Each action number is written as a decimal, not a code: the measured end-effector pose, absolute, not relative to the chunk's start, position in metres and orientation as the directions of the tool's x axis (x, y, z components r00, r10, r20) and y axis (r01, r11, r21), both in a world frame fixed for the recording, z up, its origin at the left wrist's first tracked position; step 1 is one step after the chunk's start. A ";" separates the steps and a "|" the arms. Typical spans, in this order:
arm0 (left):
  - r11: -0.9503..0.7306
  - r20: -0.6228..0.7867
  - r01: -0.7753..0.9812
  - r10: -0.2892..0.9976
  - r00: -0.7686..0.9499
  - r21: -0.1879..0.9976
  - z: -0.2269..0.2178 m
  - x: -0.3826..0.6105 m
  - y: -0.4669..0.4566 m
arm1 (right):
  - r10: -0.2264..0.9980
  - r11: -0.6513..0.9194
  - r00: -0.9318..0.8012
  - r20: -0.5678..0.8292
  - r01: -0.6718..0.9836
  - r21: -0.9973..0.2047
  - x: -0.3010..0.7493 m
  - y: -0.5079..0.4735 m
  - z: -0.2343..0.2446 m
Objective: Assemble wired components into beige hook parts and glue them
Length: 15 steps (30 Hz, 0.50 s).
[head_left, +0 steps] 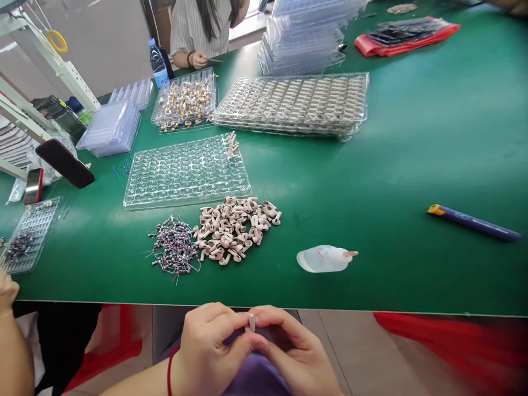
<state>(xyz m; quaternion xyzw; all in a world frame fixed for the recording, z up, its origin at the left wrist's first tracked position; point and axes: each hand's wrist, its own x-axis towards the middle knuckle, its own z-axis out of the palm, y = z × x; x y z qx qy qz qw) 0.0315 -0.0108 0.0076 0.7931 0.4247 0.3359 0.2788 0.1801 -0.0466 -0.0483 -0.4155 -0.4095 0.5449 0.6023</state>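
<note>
Just below the front table edge, my left hand [212, 344], with a red cord round the wrist, pinches a small beige earbud shell [251, 322]. My right hand [295, 346] meets it there, fingertips closed on the same shell. Most of the shell is hidden by the fingers; its pale stem shows between them. Beyond my hands lies a pile of beige earbud shells [231, 234]. A heap of tiny wired components [175, 246] touches its left side. Behind them sits a clear compartment tray [185, 173], with several shells standing in its right end.
A glue bottle [324, 259] lies on its side at right, and a blue pen-like cutter [474, 222] farther right. Filled trays [292, 104], a tray of parts [185, 103] and stacked clear trays [305, 38] stand behind. A co-worker's hand [198, 59] shows across the table; another person's arm [12, 341] is at left.
</note>
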 end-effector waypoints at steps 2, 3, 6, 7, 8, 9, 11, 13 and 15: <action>-0.489 0.299 0.488 0.858 0.418 0.723 0.007 0.031 -0.011 | 0.997 0.046 0.073 0.022 -0.340 -0.939 0.180 -0.046 -0.048; -0.492 0.301 0.489 0.857 0.419 0.720 0.007 0.031 -0.011 | 0.997 0.039 0.075 0.014 -0.350 -0.936 0.180 -0.046 -0.048; -0.498 0.306 0.494 0.855 0.419 0.713 0.008 0.031 -0.010 | 0.997 0.026 0.076 -0.002 -0.364 -0.931 0.179 -0.047 -0.048; -0.496 0.305 0.495 0.856 0.419 0.713 0.008 0.031 -0.010 | 0.997 0.023 0.078 -0.006 -0.366 -0.930 0.179 -0.047 -0.048; -0.493 0.301 0.497 0.857 0.418 0.714 0.008 0.031 -0.010 | 0.997 0.020 0.080 -0.010 -0.366 -0.930 0.180 -0.047 -0.048; -0.489 0.297 0.497 0.859 0.417 0.717 0.008 0.031 -0.011 | 0.997 0.015 0.079 -0.015 -0.365 -0.931 0.180 -0.047 -0.049; -0.481 0.289 0.498 0.862 0.416 0.722 0.007 0.031 -0.011 | 0.997 0.003 0.069 -0.023 -0.359 -0.933 0.180 -0.049 -0.050; -0.477 0.283 0.496 0.864 0.417 0.726 0.007 0.030 -0.011 | 0.997 -0.008 0.065 -0.032 -0.343 -0.939 0.180 -0.050 -0.051; -0.472 0.275 0.497 0.866 0.418 0.728 0.007 0.030 -0.012 | 0.997 -0.016 0.065 -0.039 -0.320 -0.947 0.181 -0.050 -0.053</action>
